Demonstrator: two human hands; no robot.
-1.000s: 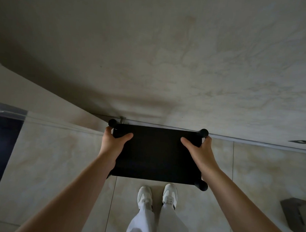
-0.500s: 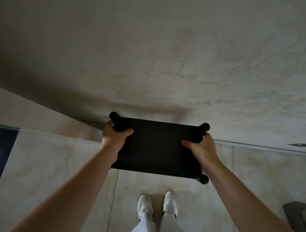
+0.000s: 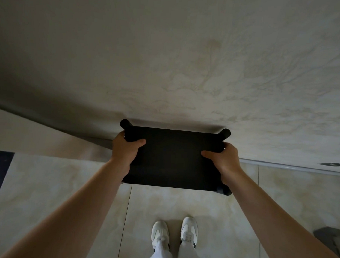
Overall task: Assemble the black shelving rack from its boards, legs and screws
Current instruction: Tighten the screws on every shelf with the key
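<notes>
Head view, centre of frame: the black shelving rack [image 3: 173, 158] is held up in front of a pale marbled wall, with the tiled floor [image 3: 279, 202] below it. Left hand [image 3: 123, 152] grips the rack's left end, thumb lying on the top board; right hand [image 3: 223, 160] grips the right end likewise. Round leg ends [image 3: 225, 133] show at three corners; the fourth is hidden by the left forearm.

Progress, as judged: at least one board and its legs are joined, and the unit holds together when carried. Lower tiers and screws cannot be seen, so completeness cannot be confirmed. Loose parts: none visible.

Markings: no brand, label or writing legible anywhere.
</notes>
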